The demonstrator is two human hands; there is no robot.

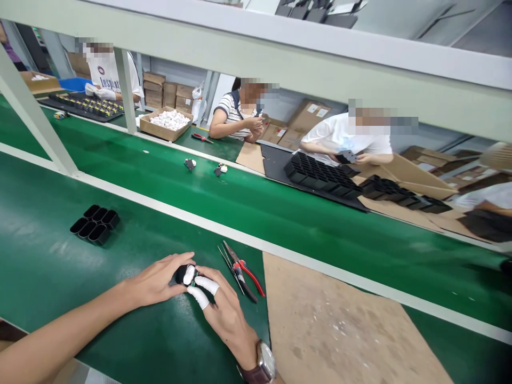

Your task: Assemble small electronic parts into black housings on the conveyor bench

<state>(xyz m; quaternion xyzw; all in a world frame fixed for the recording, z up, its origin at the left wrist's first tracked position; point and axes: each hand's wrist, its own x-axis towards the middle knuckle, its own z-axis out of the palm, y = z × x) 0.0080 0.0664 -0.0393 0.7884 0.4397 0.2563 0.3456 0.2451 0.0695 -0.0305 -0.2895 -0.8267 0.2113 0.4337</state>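
Note:
Between my two hands is a small black housing (181,273) with a white piece and a bit of green circuit board (193,277) showing at its opening. My left hand (166,277) wraps round the housing from the left. With white finger covers on two fingers, my right hand (222,301) grips the circuit board part at the opening from the right. Whether the board sits fully inside cannot be made out. Red-and-black pliers (245,272) and metal tweezers (232,269) lie just right of my hands. A group of several black open housings (95,224) stands to the left.
A brown board (344,320) covers the bench at right. Beyond a white rail (172,213) runs a green belt (256,192) with two small assemblies (220,169) on it. Across it, co-workers sit by rows of black housings (320,176) and a box of white parts (166,122). A beam (256,48) crosses overhead.

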